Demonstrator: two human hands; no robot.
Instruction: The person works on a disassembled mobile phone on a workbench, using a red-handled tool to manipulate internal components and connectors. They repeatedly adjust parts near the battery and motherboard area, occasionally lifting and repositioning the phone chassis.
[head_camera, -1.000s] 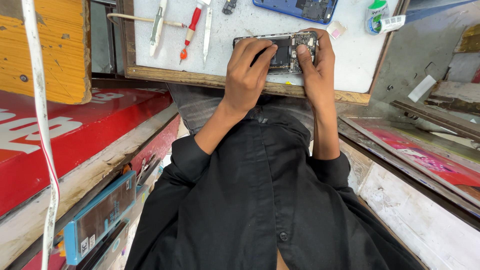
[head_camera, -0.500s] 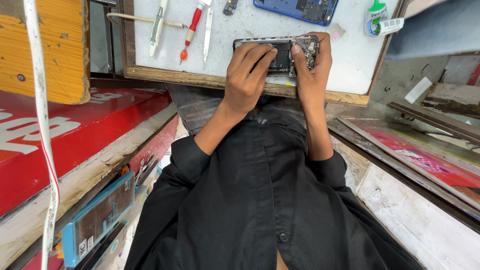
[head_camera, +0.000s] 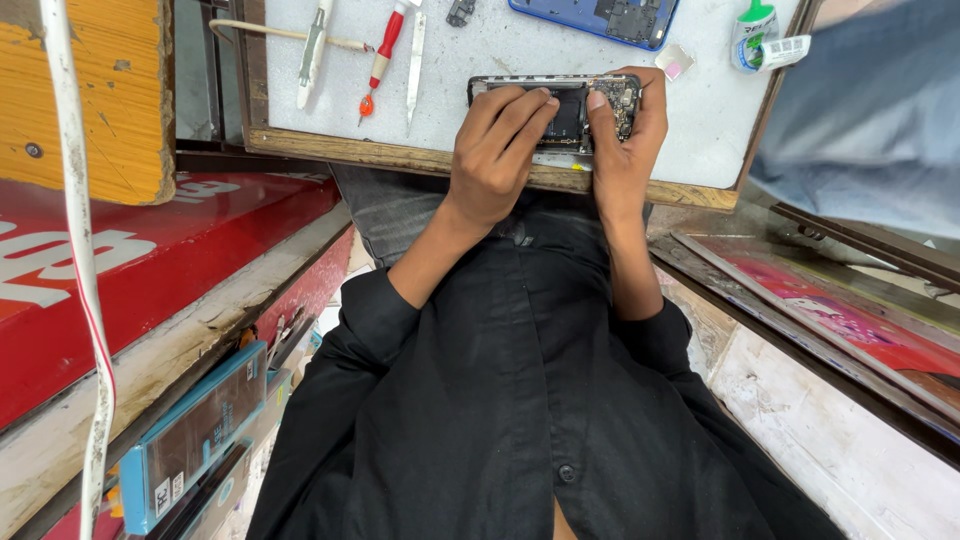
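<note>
An opened phone (head_camera: 568, 103) with its back off lies on a white work mat (head_camera: 500, 50) at the near edge of a wooden-framed board. My left hand (head_camera: 495, 150) lies over the phone's left half, fingers pressing on its dark inside. My right hand (head_camera: 625, 140) grips the phone's right end, thumb on the inner parts. Both arms wear black sleeves.
A red-handled screwdriver (head_camera: 383, 55), a white tool (head_camera: 312, 45) and metal tweezers (head_camera: 414, 60) lie left of the phone. A blue phone back (head_camera: 600, 18) and a green-capped glue bottle (head_camera: 752, 30) sit farther back. A red counter (head_camera: 150, 270) flanks my left; a blue-sleeved person (head_camera: 870, 110) stands right.
The view has shifted slightly; both hands stay on the opened phone, with my left fingers sliding a little across its inside.
</note>
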